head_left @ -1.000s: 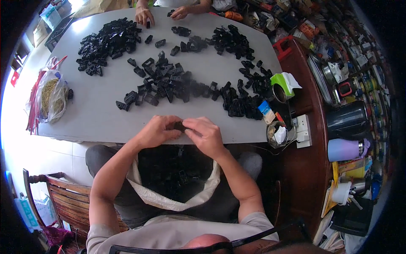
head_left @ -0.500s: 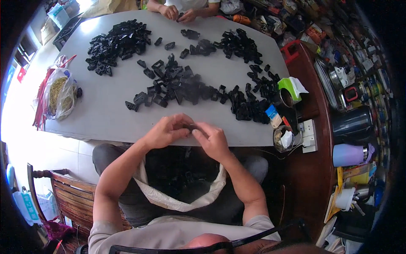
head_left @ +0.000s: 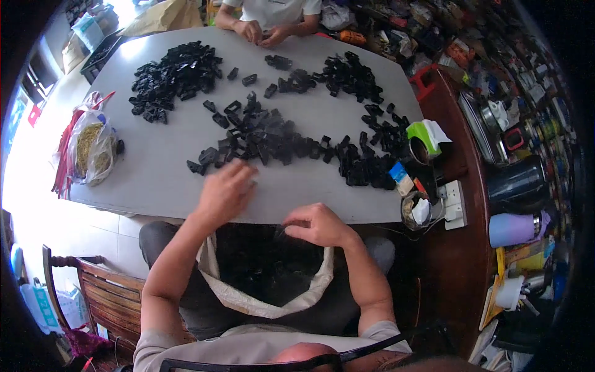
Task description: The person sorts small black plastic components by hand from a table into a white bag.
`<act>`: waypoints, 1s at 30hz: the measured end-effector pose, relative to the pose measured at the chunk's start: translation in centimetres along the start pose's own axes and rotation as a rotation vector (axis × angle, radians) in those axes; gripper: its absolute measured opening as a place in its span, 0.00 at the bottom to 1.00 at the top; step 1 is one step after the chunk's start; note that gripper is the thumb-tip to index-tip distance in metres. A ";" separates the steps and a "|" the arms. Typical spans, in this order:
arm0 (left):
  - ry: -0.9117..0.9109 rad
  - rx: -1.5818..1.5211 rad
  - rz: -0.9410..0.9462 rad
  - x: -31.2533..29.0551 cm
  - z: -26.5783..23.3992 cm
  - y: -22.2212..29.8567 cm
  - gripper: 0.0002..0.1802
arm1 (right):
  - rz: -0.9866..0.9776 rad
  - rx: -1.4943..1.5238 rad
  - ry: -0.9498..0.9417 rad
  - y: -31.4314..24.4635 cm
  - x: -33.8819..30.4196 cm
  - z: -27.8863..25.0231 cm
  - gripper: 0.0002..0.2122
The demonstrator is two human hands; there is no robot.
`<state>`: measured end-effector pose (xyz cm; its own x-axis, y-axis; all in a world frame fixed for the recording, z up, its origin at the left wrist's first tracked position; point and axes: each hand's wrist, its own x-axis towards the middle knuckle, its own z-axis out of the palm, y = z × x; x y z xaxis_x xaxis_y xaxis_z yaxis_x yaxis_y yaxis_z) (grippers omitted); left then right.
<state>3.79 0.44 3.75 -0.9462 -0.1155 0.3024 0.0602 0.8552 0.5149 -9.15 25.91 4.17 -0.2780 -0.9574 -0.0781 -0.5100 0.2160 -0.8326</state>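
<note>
Left hand (head_left: 227,189) blurred above the table (head_left: 149,180), near the close edge of the middle pile of black parts (head_left: 266,133); fingers loosely bent, and we cannot tell whether they hold anything. Right hand (head_left: 319,224) over the mouth of the sack (head_left: 266,305), thumb and fingers parted. Risks, as we judge: a part let go short of the sack's rim could drop to the floor (head_left: 93,224); a careless left sweep could scatter loose parts. Writing: characters on the blue bag (head_left: 38,302), faint print on the co-worker's shirt (head_left: 279,12); we make out no brand.
</note>
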 end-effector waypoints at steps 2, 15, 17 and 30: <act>0.192 0.228 0.115 0.3 -0.1 -1.8 0.20 | 0.046 -0.066 0.135 -0.2 0.0 0.0 0.11; 0.043 0.428 0.132 0.8 0.5 -1.0 0.22 | 0.496 -0.756 0.910 4.6 1.0 -3.2 0.17; 0.016 0.392 0.124 0.5 0.3 -0.5 0.23 | 0.482 -0.823 0.889 4.9 1.5 -2.7 0.17; 0.029 -0.600 -0.076 -0.3 2.4 -0.3 0.22 | 0.035 -0.578 0.845 4.2 2.0 0.7 0.15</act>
<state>3.26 1.43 1.62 -0.9461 -0.1862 0.2649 0.1699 0.4108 0.8957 -11.28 24.77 0.14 -0.6689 -0.5492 0.5009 -0.7430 0.5142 -0.4285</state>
